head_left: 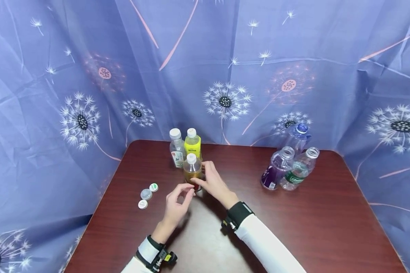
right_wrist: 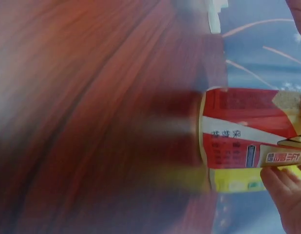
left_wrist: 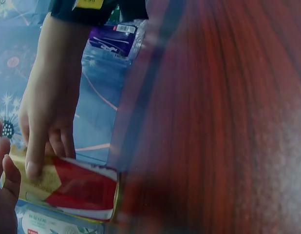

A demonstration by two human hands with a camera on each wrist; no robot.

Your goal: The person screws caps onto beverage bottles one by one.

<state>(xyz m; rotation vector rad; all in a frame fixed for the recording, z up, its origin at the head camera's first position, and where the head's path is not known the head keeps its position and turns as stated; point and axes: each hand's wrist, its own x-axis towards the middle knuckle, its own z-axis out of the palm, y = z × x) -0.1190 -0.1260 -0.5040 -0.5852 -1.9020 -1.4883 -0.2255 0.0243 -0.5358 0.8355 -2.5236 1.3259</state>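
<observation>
1. Red-and-gold-labelled bottle (head_left: pixel 193 170) stands upright in the grip of the right hand (head_left: pixel 216 184), its white cap (head_left: pixel 191 158) on, above the fingers.
2. This grip is narrowed round the bottle's body: thumb across the near side, other fingers around the right side.
3. Just left of the grip and nearer the person, the left hand (head_left: pixel 177 203) has loosely bent fingers and seems to hold nothing; whether a fingertip touches the bottle, I cannot tell.
4. If steadying is the step in hand, even, moderate pressure should serve best, since the wall probably gives under a hard squeeze; keep the base flat on the table (head_left: pixel 314 231).
5. Directly beyond the grip, a yellow-labelled bottle (head_left: pixel 193 145) and, left of that, a grey bottle (head_left: pixel 176 148) stand close, both capped. Pushing away could knock them; drawing nearer looks safer.
6. Left of the grip lie a green-marked cap (head_left: pixel 153 187), a grey cap (head_left: pixel 146 194) and a pale cap (head_left: pixel 142 204); a wide left swing might sweep them.
7. Well right of the grip, a purple-labelled bottle (head_left: pixel 275 173), a green-labelled bottle (head_left: pixel 298 172) and a blue-topped bottle (head_left: pixel 296 138) cluster, out of the way.
</observation>
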